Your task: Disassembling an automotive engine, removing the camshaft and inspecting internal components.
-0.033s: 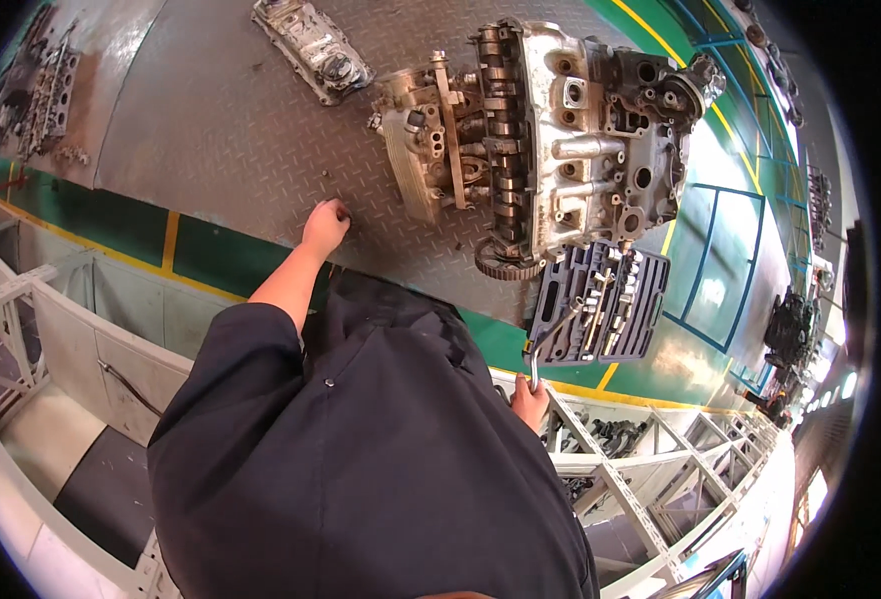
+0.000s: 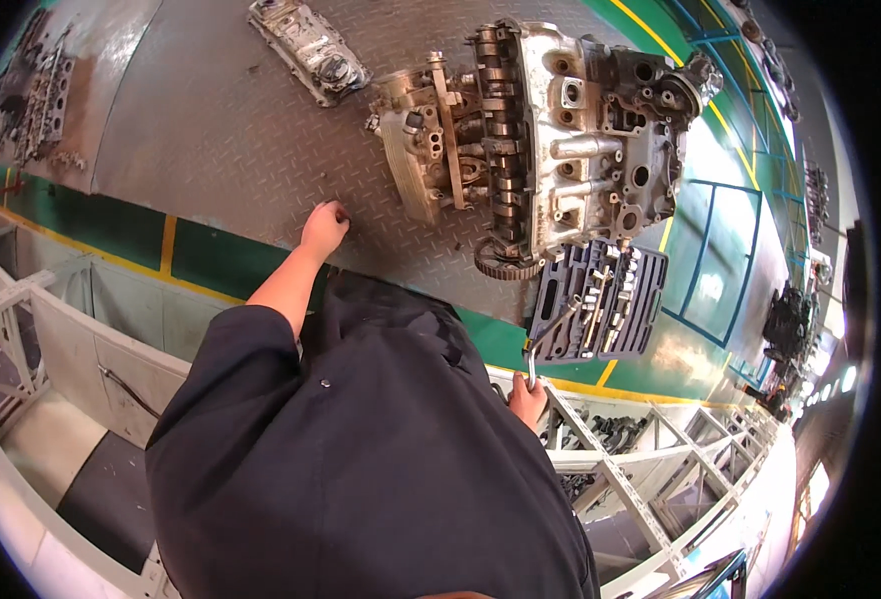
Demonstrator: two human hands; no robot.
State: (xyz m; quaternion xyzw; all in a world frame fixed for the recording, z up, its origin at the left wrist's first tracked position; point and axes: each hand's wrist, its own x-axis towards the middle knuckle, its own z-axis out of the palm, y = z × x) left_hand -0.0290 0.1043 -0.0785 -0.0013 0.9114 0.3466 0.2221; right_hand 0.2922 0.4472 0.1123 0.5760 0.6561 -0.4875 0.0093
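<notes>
My left hand [image 2: 326, 228] rests at the front edge of the steel-plate bench [image 2: 231, 150], its fingers curled in; whatever they may hold is hidden. Low on the right, my right hand [image 2: 527, 397] grips an L-shaped wrench [image 2: 558, 324], a bent metal bar reaching up over the tool case [image 2: 648, 314]. That dark case lies open with sockets and bars in it. Behind it stands an engine cylinder head [image 2: 580, 150] with an exposed camshaft [image 2: 501, 145] and a toothed pulley [image 2: 505, 262]. Left of the camshaft sits a manifold-like casting [image 2: 411, 165].
A metal cover [image 2: 311, 52] lies at the back of the bench. More engine parts [image 2: 51, 105] are at the far left. White metal framing [image 2: 620, 489] runs along the near side. A blue frame [image 2: 715, 260] shows at the right over green flooring.
</notes>
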